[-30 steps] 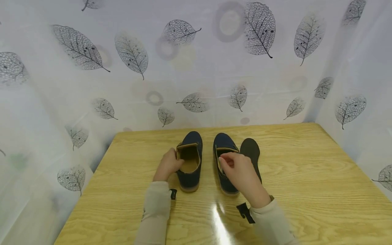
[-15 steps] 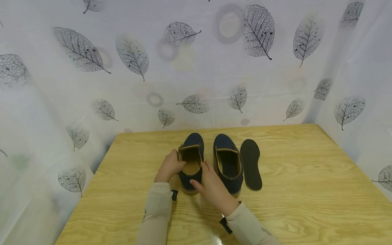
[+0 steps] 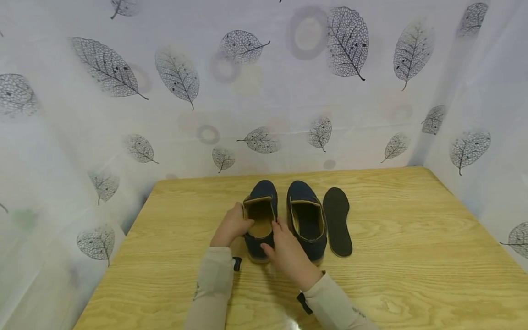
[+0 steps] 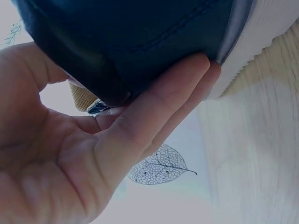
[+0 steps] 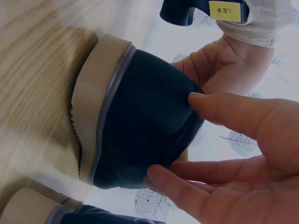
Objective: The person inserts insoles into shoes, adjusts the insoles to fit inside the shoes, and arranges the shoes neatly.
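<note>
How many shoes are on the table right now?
2: one navy slip-on shoe with tan lining, gripped by the left hand and touched by the right hand; and a matching navy slip-on shoe to its right, beside the flat black insole. No others show.

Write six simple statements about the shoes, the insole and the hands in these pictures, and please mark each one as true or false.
1. The left hand grips the left shoe. True.
2. Only one hand touches that shoe. False: the right hand touches it too, near the heel.
3. The insole lies on the table, right of the right shoe. True.
4. The insole is white. False: it is dark.
5. The right shoe lies on its side. False: it stands upright.
6. Inside, the right shoe looks darker than the left one. True.
</note>
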The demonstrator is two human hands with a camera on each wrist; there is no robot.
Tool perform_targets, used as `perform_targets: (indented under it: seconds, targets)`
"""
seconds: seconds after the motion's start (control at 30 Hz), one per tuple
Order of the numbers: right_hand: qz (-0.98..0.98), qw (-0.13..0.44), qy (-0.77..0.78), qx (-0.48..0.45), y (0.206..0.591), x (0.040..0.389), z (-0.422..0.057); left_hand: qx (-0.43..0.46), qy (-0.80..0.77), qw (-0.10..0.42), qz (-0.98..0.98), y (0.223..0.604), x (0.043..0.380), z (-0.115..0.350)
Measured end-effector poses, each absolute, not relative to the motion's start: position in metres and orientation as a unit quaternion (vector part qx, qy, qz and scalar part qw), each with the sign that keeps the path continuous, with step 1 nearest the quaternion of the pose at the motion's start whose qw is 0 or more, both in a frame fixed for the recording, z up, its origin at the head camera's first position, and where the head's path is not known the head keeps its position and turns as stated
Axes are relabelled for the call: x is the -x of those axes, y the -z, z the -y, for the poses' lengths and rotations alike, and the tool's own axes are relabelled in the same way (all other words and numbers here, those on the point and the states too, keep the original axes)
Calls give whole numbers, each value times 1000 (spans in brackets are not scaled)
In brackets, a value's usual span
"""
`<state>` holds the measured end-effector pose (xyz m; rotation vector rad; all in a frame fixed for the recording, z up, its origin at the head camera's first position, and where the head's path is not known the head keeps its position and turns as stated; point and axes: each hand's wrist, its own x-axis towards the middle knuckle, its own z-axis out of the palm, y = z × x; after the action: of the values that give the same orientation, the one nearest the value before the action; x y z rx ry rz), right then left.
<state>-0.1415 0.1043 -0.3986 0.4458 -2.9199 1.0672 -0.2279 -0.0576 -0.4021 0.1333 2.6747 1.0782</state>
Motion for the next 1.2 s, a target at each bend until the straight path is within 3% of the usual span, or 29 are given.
perform_targets:
  seconds: [0.23, 0.4, 0.67, 0.77, 0.9, 1.2]
  targets:
    - [933, -3, -331, -138, 396, 140, -104, -51, -366, 137, -919, 401, 226, 56]
    - [929, -46, -337, -146, 378, 132, -111, -50, -371, 145, -916, 400, 225, 57]
    - [812, -120, -506, -266, 326, 129, -191, -61, -373, 152, -913, 400, 227, 60]
    - [826, -58, -525, -196, 324, 137, -225, -62, -376, 160, -911, 401, 227, 61]
    - [906, 22, -420, -42, 337, 152, -251, -59, -379, 164, -909, 401, 227, 61]
    - [973, -85, -207, 48, 381, 178, -250, -62, -381, 166, -907, 400, 225, 59]
